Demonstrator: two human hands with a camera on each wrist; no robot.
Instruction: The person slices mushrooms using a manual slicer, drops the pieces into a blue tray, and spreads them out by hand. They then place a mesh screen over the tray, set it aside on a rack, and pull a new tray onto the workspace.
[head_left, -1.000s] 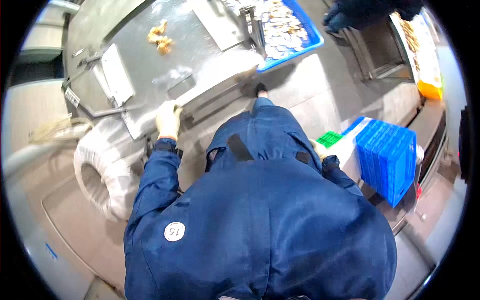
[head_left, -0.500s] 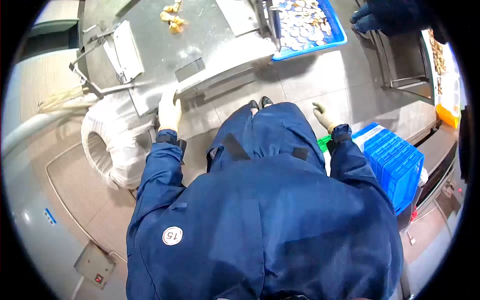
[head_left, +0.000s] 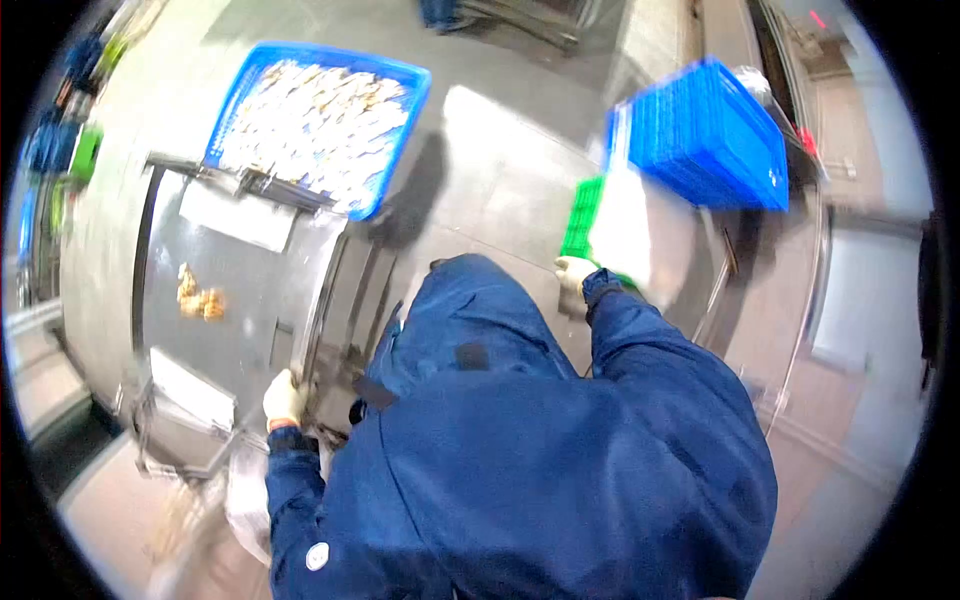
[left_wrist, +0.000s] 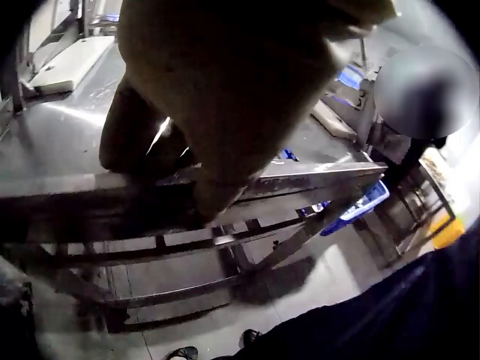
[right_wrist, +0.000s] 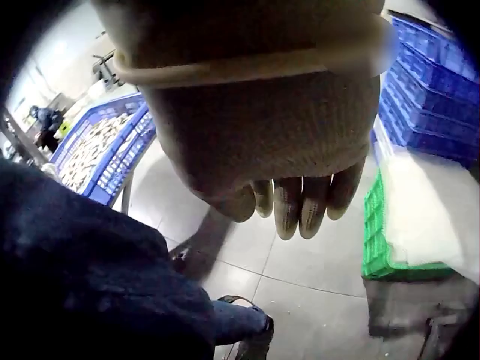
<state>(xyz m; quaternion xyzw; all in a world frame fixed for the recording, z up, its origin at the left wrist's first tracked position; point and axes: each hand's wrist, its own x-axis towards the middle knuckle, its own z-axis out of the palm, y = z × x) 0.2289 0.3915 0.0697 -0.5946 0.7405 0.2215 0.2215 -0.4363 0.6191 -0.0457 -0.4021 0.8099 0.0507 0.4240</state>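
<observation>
My gloved left hand [head_left: 284,398] rests at the near edge of a metal table [head_left: 235,255]. The left wrist view shows its fingers over the tabletop and the thumb hanging in front of the edge. A small yellowish-brown clump [head_left: 200,300] lies on that table, away from the hand. On the other side, my gloved right hand [head_left: 575,272] is held low beside a green crate [head_left: 582,218] with a white sheet [head_left: 622,235] over it. Seen from the right wrist, its fingers [right_wrist: 286,214] point down over the floor, holding nothing.
A blue basket [head_left: 415,110] full of pale flat pieces stands at the table's far end. Behind the green crate is a stack of blue crates [head_left: 690,140]. White boards are fixed on the table, and a white wrapped bundle [head_left: 248,495] sits by its near corner.
The view and body have turned to the right, toward the crates. My left hand stays at the table edge. The right hand has come beside the green crate, its fingers less spread.
</observation>
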